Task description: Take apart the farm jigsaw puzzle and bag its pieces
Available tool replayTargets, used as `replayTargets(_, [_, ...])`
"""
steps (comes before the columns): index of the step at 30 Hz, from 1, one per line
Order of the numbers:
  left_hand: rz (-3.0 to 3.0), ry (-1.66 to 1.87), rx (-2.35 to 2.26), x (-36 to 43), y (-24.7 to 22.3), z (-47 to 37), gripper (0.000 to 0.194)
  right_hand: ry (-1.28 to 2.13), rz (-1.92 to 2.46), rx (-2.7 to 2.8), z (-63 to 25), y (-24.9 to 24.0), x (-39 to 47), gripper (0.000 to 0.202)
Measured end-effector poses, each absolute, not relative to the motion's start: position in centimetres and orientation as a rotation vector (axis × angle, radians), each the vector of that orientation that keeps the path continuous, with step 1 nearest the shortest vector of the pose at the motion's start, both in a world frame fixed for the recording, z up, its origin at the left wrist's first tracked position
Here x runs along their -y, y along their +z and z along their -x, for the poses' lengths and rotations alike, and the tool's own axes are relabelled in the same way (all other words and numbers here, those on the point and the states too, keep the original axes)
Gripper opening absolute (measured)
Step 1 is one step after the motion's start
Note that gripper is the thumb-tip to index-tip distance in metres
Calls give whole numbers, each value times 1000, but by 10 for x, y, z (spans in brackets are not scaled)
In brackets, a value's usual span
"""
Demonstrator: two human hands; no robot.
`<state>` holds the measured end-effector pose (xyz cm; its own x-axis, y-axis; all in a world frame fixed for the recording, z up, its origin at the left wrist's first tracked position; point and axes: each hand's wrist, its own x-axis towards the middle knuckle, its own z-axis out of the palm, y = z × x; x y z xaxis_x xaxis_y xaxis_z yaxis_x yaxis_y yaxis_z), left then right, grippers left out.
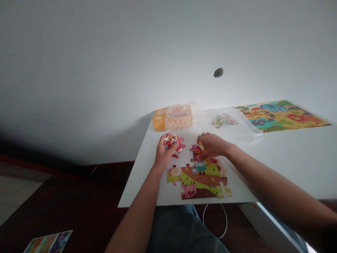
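plain pale wall behind, one dark spot point(218, 72) on it; dark floor to the left, with a colourful printed sheet point(48, 242) lying at the lower left corner.

white table point(289, 165) runs from centre to right. at its far edge, an orange box point(161, 119) with a clear bag of pieces point(180, 117) leaning across it.

left hand point(164, 151) curled shut around a small stack of loose puzzle pieces point(173, 142), held just above the table near the work, seemingly as a ready supply.

in front of the person, a partly built puzzle point(201, 177) lies flat on the table: farm colours, a pink pig at the lower edge, jagged unfinished border.

right hand point(212, 146) palm down at the puzzle's top edge, fingers bent onto a red-and-white piece point(196, 148) that touches the assembled part. whether it pinches the piece or only presses it, cannot tell; the fingers hide the contact.

further right, a flat clear plastic bag point(231, 126) with a few pieces inside, set back from the work. at far right, a finished animal puzzle point(279, 115) laid flat, well apart.

below the table edge: the person's lap in dark trousers, a white cable loop point(223, 218).
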<state>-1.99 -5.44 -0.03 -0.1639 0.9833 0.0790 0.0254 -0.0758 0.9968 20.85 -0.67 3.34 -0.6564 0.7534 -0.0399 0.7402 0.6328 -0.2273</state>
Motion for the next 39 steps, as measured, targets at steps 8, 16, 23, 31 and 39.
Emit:
replayTargets(8, [-1242,1453,-1377,48,-9,24,64,621,1269,2642,-196,26,1,67])
replayTargets(16, [-1352,1325,-1325,54,-5,19,61,803,1045,2289,-174,14,12,25])
replayTargets(23, [-1323,1257,-1246,59,2,17,67,476,1131,2456,-176,26,24,49])
replayTargets(31, [-1237,1415,-1331,49,-6,22,67,330,1219,2910,-195,38,23,60])
replayTargets(39, [-1459,1449,-1454,49,-8,23,58,802,1121,2478,-188,22,5,16])
